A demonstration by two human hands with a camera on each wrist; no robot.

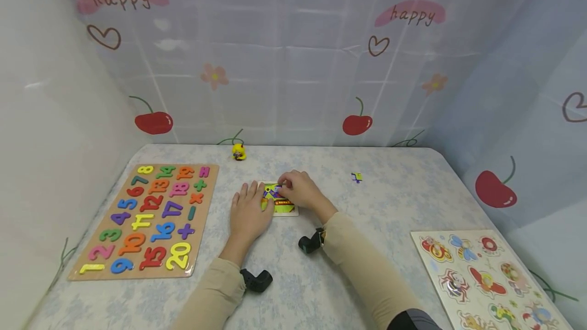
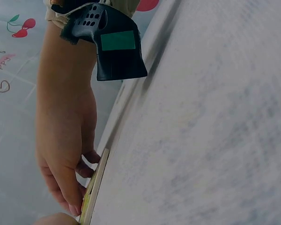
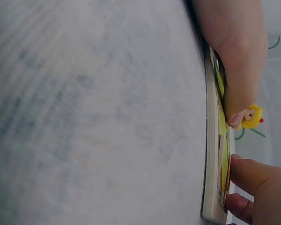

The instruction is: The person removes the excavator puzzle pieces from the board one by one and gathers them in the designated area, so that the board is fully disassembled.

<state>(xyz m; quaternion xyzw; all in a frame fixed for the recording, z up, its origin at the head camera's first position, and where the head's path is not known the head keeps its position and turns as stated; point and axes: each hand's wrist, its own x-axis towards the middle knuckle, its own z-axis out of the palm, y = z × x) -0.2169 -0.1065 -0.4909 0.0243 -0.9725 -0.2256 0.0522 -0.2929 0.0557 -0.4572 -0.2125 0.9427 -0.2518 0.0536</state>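
Observation:
A small colourful puzzle board with a pale rim lies on the table in the head view, partly covered by both hands. My left hand rests over its left side with fingers extended; its thumb touches the board in the right wrist view. At the far right part, my right hand bends its fingers and pinches a puzzle piece, mostly hidden by the fingertips. In the left wrist view the right hand meets the board's edge. A loose blue-and-yellow puzzle piece lies to the right.
A number board with coloured figures lies on the left. At the front right is an insect puzzle board. A small yellow figurine stands near the back edge, before a patterned curtain. Both wrists wear black devices.

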